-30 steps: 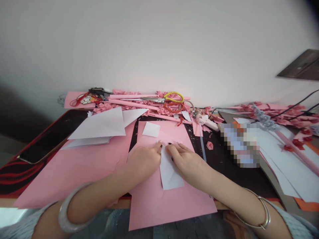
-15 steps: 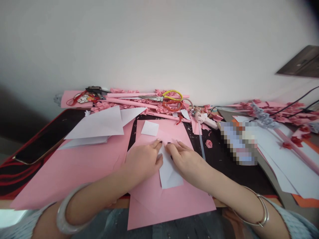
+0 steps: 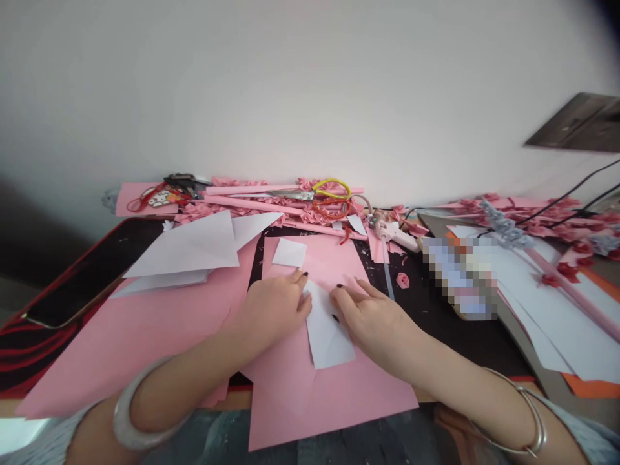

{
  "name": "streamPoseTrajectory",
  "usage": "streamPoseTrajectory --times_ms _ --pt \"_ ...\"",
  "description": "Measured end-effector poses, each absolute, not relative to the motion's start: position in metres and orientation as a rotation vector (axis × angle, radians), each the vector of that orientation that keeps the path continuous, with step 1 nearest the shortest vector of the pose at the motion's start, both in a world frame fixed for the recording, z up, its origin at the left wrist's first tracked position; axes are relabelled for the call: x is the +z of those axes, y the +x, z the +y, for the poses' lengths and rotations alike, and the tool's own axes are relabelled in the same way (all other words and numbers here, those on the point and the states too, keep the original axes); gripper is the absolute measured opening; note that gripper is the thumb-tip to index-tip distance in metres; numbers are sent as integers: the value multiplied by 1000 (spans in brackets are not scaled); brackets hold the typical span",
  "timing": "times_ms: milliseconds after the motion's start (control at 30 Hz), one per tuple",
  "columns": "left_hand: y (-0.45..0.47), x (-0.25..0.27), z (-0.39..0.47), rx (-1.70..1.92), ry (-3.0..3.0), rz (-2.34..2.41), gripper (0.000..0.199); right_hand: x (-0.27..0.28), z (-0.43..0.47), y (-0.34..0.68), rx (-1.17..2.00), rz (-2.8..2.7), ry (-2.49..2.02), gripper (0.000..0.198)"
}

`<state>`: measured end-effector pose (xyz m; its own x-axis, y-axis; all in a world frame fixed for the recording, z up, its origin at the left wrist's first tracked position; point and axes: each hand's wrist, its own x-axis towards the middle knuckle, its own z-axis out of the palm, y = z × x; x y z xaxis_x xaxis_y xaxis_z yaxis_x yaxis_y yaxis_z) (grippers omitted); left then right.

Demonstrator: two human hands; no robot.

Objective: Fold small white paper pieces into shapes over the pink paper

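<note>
A folded piece of white paper (image 3: 330,342) lies slantwise on a pink sheet (image 3: 295,413) in front of me. My left hand (image 3: 278,300) presses at its upper left edge, index fingertip near the top and thumb against the side. At the right edge, my right hand (image 3: 375,316) has its fingers curled around the paper, with a dark-nailed fingertip over the white surface. The right palm hides part of that edge. Just beyond the left fingertips rests a small white paper square (image 3: 289,252).
Larger white sheets (image 3: 186,245) lie on more pink paper (image 3: 169,329) at left, beside a phone (image 3: 87,271). Scissors (image 3: 314,194) rest on pink paper flower stems at the wall. A glue gun (image 3: 394,231) and small pink paper rose (image 3: 402,280) sit on the dark mat.
My right hand has moved right, away from the left fingertips, uncovering more of the white paper's top. The left hand has shifted slightly left. The view has shifted a little.
</note>
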<state>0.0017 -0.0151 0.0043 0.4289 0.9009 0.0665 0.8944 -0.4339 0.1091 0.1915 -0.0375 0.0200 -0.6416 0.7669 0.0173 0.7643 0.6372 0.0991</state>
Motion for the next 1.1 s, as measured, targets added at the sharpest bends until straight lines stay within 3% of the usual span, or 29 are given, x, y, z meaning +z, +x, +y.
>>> streamPoseTrajectory --times_ms 167,333,767,900,967,1100 --pt "-2 -3 -7 299 2527 1601 37 24 -16 183 208 2723 1699 19" --pt "-5 -7 -4 434 2412 1521 38 11 -3 174 -18 2660 1753 24" --pt "-3 0 2 826 1866 1288 67 0 7 185 -1296 2893 1942 17" --pt "0 5 0 904 1732 1195 68 -3 12 187 -1856 2790 1928 9" --pt "0 6 0 956 1681 1184 71 -3 12 187 -2086 2764 1902 14" --pt "-1 4 1 1014 1668 1144 57 -1 11 186 -2284 2810 1816 9"
